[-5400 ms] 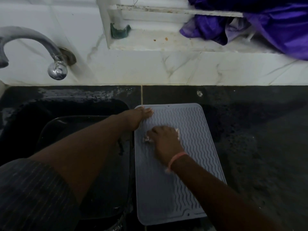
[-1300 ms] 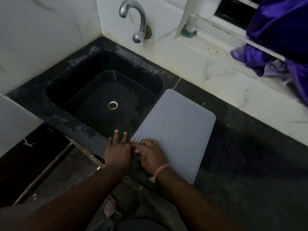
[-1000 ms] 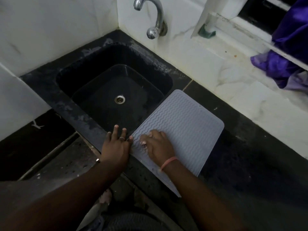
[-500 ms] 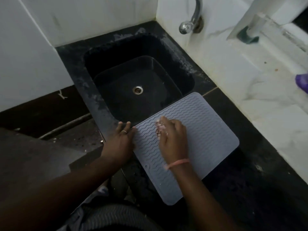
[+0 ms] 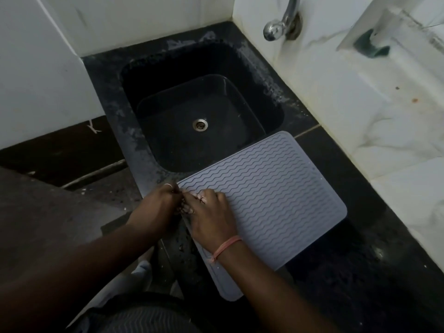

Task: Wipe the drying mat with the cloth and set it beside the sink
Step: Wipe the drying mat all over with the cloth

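Note:
A grey drying mat (image 5: 276, 200) with wavy ridges lies flat on the black counter (image 5: 360, 272), right of the black sink (image 5: 269, 102). Its left edge overlaps the sink's rim and its near corner overhangs the counter's front edge. My right hand (image 5: 211, 217) rests on the mat's near-left part, fingers curled over a small pale cloth (image 5: 188, 209). My left hand (image 5: 156, 207) meets it at the mat's left edge, with curled fingers pinching the same cloth. Most of the cloth is hidden between the hands.
A chrome tap (image 5: 281, 22) juts from the white marble wall above the sink. A white window ledge (image 5: 396, 80) with a green fitting (image 5: 371, 48) runs along the right. White wall panels stand to the left, and dark floor lies below the counter's front edge.
My right hand slid the cloth back towards the mat's near-left edge. My left hand left its flat rest beside the mat and closed in on the cloth. The camera swung left.

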Tool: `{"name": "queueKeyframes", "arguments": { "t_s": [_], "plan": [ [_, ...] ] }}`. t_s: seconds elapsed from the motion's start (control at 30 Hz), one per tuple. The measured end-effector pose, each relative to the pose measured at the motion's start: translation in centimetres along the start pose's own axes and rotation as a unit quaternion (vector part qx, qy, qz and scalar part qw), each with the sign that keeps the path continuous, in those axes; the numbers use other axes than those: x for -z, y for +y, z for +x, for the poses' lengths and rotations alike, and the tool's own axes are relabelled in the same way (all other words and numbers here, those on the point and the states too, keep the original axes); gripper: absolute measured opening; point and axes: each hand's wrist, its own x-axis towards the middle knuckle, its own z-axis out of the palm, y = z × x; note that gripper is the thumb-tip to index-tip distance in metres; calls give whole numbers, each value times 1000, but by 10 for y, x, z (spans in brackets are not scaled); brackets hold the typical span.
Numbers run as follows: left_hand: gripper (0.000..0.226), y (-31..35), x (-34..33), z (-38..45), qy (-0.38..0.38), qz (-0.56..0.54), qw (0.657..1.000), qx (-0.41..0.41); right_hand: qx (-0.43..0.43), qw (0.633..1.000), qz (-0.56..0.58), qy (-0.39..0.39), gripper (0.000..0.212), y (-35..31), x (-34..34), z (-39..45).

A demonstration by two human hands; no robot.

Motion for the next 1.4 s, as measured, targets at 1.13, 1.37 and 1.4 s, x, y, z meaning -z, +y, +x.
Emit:
{"name": "queueKeyframes", "arguments": {
  "t_s": [1.13,1.37,1.4],
  "plan": [
    [141,37,-46,40,-225,94,970,-2,-94,993,-1,68,39,112,45,48],
    [130,36,-47,42,-234,81,969,0,-214,970,-29,113,42,179,71,76],
    [128,36,-47,42,-234,78,969,4,-226,966,-37,118,42,185,74,80]
  ]
}}
